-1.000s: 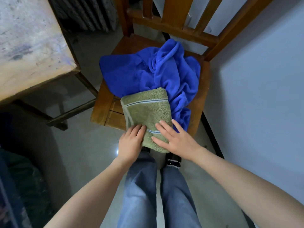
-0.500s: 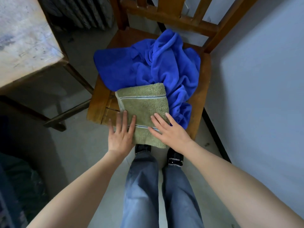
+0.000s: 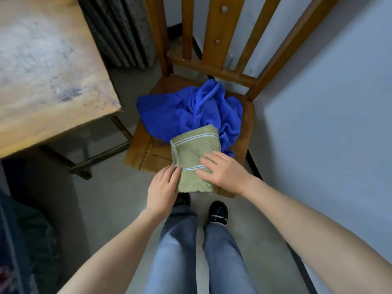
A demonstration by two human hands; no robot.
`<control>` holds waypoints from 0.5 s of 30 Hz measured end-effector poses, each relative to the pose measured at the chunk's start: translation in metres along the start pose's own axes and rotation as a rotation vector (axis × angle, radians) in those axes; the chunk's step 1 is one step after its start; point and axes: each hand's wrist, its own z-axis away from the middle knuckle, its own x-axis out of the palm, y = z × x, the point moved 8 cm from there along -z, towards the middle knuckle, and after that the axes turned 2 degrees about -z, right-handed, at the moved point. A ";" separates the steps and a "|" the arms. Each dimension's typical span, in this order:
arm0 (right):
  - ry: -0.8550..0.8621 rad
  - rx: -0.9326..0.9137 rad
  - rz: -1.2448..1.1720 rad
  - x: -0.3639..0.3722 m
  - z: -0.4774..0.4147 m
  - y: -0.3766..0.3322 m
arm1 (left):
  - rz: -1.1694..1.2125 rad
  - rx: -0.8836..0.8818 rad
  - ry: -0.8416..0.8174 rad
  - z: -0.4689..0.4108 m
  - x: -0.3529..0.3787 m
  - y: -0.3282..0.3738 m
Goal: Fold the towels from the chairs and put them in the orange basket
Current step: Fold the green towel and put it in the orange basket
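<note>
**Folded green towel [image 3: 197,145] at the chair [image 3: 146,153] front.**
Soft, limp: right hand [image 3: 224,172] fingers flat on top; left hand [image 3: 163,185] fingers curl round its edge; lift from beneath.

**Wooden chair seat bears two towels**

A wooden chair [image 3: 152,153] stands on a grey floor [image 3: 110,198], close to a pale wall on its right. Its seat carries two towels. A blue towel [image 3: 186,111] lies crumpled over the back and middle of the seat, with one flatter corner reaching past the seat's left side. A green towel [image 3: 197,147] with pale stripes lies folded at the front. Its far edge rests on the blue towel and its near edge hangs over the seat's front rim. Bare wood shows at the front left corner. A worn wooden table [image 3: 42,71] stands on the floor to the chair's left.
</note>
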 end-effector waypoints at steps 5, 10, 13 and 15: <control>-0.025 0.043 0.016 -0.077 -0.006 0.004 | -0.038 0.109 0.016 -0.015 -0.081 0.038; 0.011 -0.032 0.065 -0.162 -0.029 0.000 | -0.127 0.196 0.071 -0.020 -0.161 0.075; 0.027 -0.110 0.126 -0.211 -0.051 0.003 | -0.202 0.211 0.151 -0.024 -0.217 0.092; 0.048 -0.136 0.174 -0.240 -0.066 0.007 | -0.232 0.217 0.230 -0.031 -0.254 0.101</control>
